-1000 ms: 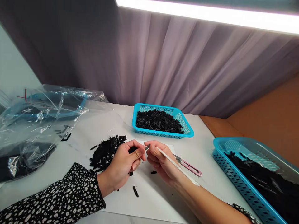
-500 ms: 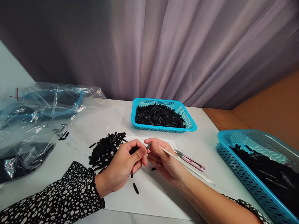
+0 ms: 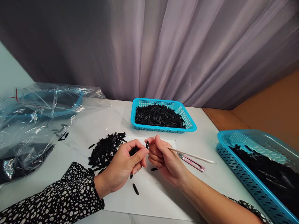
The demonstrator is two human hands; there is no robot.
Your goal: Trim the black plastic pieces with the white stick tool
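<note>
Left hand (image 3: 125, 165) is curled closed, thumb and forefinger pinched on small black pieces (image 3: 133, 151). Right hand (image 3: 163, 160) is closed around a thin white stick (image 3: 191, 155), its fingertips gripping one upright black piece (image 3: 147, 144). Both hands meet over the white sheet (image 3: 154, 189) at the near centre of the worktop (image 3: 205, 146). Pink snips (image 3: 192, 163) lie just right of them.

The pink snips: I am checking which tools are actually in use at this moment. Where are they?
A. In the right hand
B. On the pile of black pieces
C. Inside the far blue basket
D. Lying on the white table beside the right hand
D: the pink snips lie flat on the white table just beyond the right hand, which grips a thin white stick, not the snips.
</note>
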